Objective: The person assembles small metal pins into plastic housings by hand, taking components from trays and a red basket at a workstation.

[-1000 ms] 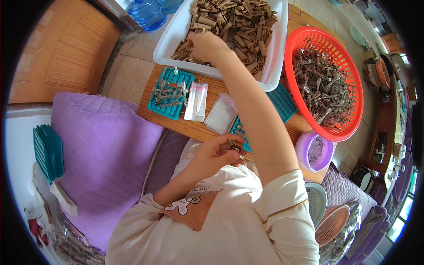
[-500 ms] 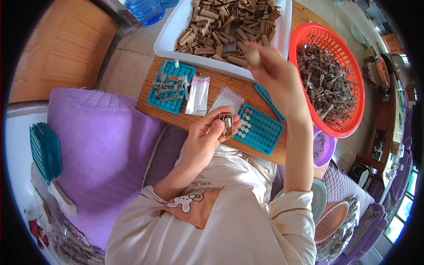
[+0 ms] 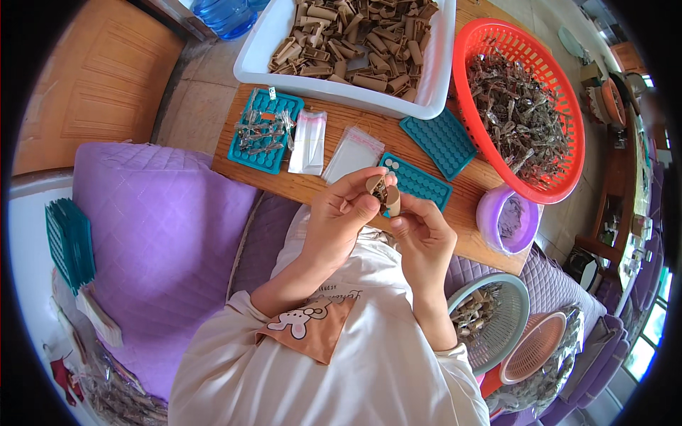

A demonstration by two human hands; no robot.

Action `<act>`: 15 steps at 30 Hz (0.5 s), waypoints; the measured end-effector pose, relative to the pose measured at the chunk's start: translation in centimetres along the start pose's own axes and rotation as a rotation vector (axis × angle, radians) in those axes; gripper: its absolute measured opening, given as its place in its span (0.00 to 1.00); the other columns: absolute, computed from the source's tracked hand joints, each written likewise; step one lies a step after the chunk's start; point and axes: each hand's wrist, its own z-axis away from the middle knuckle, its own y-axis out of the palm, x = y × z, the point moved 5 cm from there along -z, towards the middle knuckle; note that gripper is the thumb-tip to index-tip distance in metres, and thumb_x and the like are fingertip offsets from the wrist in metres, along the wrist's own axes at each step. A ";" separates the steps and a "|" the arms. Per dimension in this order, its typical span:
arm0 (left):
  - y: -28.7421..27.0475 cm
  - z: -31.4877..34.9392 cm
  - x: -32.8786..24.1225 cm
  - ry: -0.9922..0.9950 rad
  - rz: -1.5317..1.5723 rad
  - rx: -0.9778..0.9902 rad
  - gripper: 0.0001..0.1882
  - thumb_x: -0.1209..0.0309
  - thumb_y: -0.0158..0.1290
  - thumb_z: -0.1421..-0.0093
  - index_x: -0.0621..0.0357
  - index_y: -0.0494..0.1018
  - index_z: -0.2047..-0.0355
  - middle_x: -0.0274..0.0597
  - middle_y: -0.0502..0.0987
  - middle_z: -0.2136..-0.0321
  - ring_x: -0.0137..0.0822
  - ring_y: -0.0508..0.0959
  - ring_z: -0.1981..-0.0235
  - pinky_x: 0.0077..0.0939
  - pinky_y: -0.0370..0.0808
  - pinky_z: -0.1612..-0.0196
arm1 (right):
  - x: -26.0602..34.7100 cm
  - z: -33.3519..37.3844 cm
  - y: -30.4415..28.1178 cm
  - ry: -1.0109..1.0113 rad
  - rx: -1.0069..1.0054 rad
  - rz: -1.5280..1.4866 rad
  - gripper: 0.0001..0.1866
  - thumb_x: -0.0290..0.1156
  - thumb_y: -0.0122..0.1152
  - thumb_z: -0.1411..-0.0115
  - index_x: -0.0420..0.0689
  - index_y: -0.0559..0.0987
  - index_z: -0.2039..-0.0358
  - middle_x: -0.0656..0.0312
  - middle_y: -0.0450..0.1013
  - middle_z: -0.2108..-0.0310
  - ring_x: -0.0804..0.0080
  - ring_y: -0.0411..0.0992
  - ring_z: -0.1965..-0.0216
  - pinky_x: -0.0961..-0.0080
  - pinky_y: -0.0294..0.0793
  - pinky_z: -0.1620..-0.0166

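Note:
In front of my lap, my left hand (image 3: 334, 221) pinches a brown plastic casing half (image 3: 375, 186) with small dark and shiny parts inside. My right hand (image 3: 428, 233) grips a second brown, rounded casing half (image 3: 393, 201), tilted close against the first one. Both sets of fingers are closed, and I cannot tell whether the two halves touch. Just beyond them lies a teal dimpled tray (image 3: 426, 186) holding a few white round discs (image 3: 390, 165). Farther up, a white bin (image 3: 334, 91) is piled with similar brown casing halves (image 3: 355, 42).
A red basket (image 3: 460, 92) full of dark small parts stands at the right, with a purple bowl (image 3: 529, 231) below it. Clear plastic bags (image 3: 353, 153) and teal trays (image 3: 455, 149) lie on the wooden table (image 3: 227, 153). Lower right sit grey-green (image 3: 501, 341) and orange baskets (image 3: 536, 348).
My right hand has come down from over the white bin with a brown casing half and now meets my left hand. The left hand's casing has turned slightly. The view has shifted a little.

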 end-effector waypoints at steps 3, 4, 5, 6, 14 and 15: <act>0.3 0.3 0.2 -0.001 -0.015 0.013 0.20 0.73 0.51 0.47 0.66 0.63 0.55 0.44 0.71 0.60 0.29 0.70 0.58 0.23 0.66 0.53 | 0.1 0.4 -0.1 -0.086 -0.072 -0.053 0.13 0.14 0.54 0.53 0.33 0.72 0.64 0.56 0.68 0.64 0.73 0.68 0.62 0.81 0.71 0.59; 0.3 0.4 0.2 -0.002 -0.015 0.014 0.20 0.73 0.51 0.47 0.66 0.63 0.55 0.44 0.71 0.60 0.29 0.70 0.58 0.23 0.66 0.53 | 0.0 0.5 0.0 -0.087 -0.073 -0.053 0.13 0.14 0.54 0.53 0.33 0.72 0.64 0.56 0.68 0.64 0.73 0.68 0.62 0.81 0.71 0.59; 0.4 0.5 0.3 -0.013 -0.025 0.012 0.21 0.72 0.52 0.48 0.66 0.63 0.55 0.45 0.70 0.60 0.34 0.69 0.56 0.27 0.66 0.52 | -0.2 0.5 -0.1 -0.082 -0.082 -0.042 0.13 0.14 0.55 0.53 0.33 0.72 0.64 0.56 0.68 0.64 0.72 0.68 0.62 0.80 0.71 0.59; 0.5 0.5 0.4 -0.024 -0.034 0.010 0.22 0.71 0.53 0.49 0.66 0.62 0.55 0.47 0.70 0.61 0.39 0.68 0.53 0.31 0.66 0.51 | -0.3 0.5 -0.1 -0.078 -0.091 -0.031 0.13 0.14 0.55 0.53 0.33 0.72 0.64 0.56 0.68 0.64 0.72 0.69 0.62 0.80 0.71 0.58; 1.1 0.6 0.8 0.057 -0.073 0.041 0.19 0.76 0.51 0.48 0.65 0.63 0.55 0.44 0.69 0.59 0.28 0.71 0.60 0.20 0.69 0.56 | -0.7 1.3 -0.6 -0.094 -0.185 -0.045 0.13 0.15 0.56 0.53 0.34 0.73 0.64 0.56 0.69 0.65 0.73 0.69 0.63 0.81 0.69 0.58; 1.2 0.6 0.8 0.041 -0.074 0.029 0.18 0.77 0.50 0.48 0.65 0.63 0.55 0.44 0.69 0.59 0.28 0.71 0.60 0.20 0.69 0.56 | -0.6 1.3 -0.7 -0.113 -0.198 -0.022 0.13 0.15 0.56 0.53 0.34 0.73 0.65 0.56 0.70 0.65 0.73 0.69 0.63 0.81 0.69 0.58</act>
